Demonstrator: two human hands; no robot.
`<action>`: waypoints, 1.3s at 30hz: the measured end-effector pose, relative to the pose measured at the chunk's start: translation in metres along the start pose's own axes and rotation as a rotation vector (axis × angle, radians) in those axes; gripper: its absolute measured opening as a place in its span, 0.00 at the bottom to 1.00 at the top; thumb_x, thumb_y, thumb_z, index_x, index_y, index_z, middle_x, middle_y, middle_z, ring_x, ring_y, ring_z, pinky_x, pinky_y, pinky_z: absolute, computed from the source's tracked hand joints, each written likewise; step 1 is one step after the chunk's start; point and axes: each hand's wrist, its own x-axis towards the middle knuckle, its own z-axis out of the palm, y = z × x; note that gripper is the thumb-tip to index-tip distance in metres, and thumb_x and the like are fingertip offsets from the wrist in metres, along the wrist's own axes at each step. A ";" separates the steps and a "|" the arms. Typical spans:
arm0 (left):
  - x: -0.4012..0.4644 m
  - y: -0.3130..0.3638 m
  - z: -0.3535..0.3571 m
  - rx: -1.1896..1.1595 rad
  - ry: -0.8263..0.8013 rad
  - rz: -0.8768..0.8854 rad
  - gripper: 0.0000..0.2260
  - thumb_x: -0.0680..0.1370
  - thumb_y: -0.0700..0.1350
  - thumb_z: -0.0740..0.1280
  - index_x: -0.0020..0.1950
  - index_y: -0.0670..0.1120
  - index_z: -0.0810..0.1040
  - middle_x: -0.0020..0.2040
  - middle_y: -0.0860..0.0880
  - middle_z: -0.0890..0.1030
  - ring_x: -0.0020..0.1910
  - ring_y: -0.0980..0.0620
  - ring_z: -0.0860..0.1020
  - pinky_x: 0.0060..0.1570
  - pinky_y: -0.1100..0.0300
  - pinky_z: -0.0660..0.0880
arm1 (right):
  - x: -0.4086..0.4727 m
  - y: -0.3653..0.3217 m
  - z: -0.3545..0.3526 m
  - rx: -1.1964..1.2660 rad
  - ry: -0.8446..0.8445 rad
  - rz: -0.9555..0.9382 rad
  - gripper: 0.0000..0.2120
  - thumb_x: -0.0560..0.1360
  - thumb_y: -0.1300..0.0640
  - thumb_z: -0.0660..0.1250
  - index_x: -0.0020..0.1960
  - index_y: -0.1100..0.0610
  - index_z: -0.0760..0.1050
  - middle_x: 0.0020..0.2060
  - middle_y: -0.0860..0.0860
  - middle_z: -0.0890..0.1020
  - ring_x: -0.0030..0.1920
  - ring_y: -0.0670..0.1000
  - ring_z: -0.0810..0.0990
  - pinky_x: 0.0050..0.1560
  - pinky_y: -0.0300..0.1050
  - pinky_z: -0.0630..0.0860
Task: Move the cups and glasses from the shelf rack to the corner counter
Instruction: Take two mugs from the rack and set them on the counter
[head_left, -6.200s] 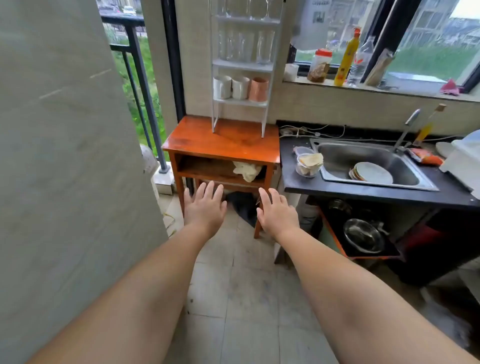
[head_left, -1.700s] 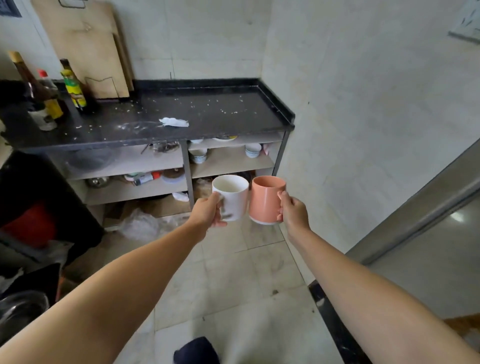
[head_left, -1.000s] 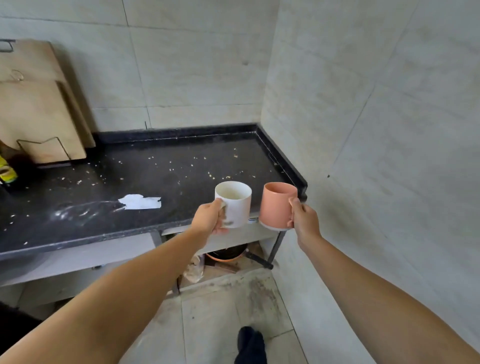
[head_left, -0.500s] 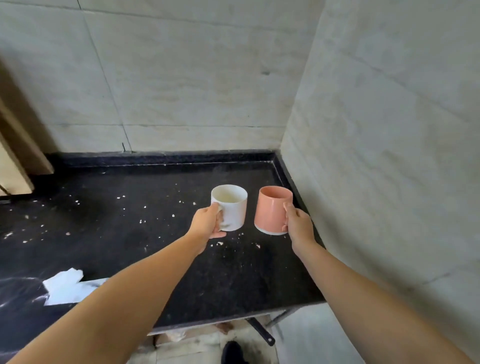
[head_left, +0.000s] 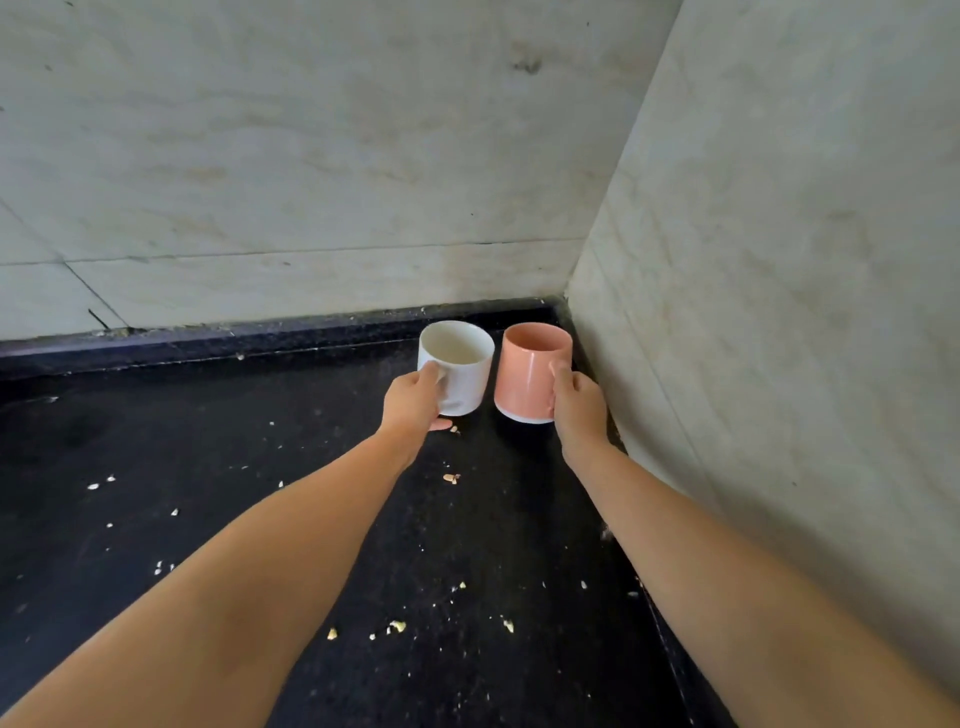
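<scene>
My left hand grips a white cup by its near side. My right hand grips a pink cup with a white base, by its handle side. Both cups stand upright and side by side, a small gap between them, low over the far right corner of the black counter. I cannot tell whether their bases touch the counter. The shelf rack is out of view.
Pale tiled walls close the corner behind and to the right of the cups; the pink cup is very near the right wall. Crumbs lie scattered on the counter, which has a raised black back rim.
I have come up to the counter and both hands have carried the cups forward and down into the far right corner. The grips are unchanged.
</scene>
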 end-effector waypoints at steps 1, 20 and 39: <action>0.009 -0.001 0.003 -0.002 0.011 -0.004 0.20 0.79 0.50 0.57 0.62 0.37 0.76 0.47 0.40 0.73 0.41 0.50 0.74 0.32 0.61 0.77 | 0.008 0.000 0.004 -0.013 0.014 -0.006 0.20 0.81 0.46 0.55 0.34 0.54 0.68 0.31 0.48 0.71 0.34 0.46 0.69 0.33 0.40 0.64; 0.061 -0.022 0.032 -0.006 -0.026 0.053 0.19 0.82 0.52 0.52 0.35 0.46 0.69 0.33 0.48 0.70 0.37 0.52 0.71 0.60 0.48 0.76 | 0.050 0.029 0.046 0.009 0.121 -0.038 0.17 0.82 0.48 0.52 0.42 0.57 0.70 0.41 0.54 0.79 0.45 0.52 0.78 0.50 0.46 0.73; -0.044 0.063 -0.045 1.021 0.112 0.559 0.18 0.82 0.51 0.53 0.68 0.45 0.69 0.66 0.45 0.73 0.65 0.43 0.70 0.61 0.48 0.68 | -0.030 -0.086 -0.010 -0.812 -0.084 -0.631 0.18 0.80 0.54 0.58 0.69 0.56 0.67 0.67 0.53 0.72 0.67 0.55 0.69 0.68 0.48 0.67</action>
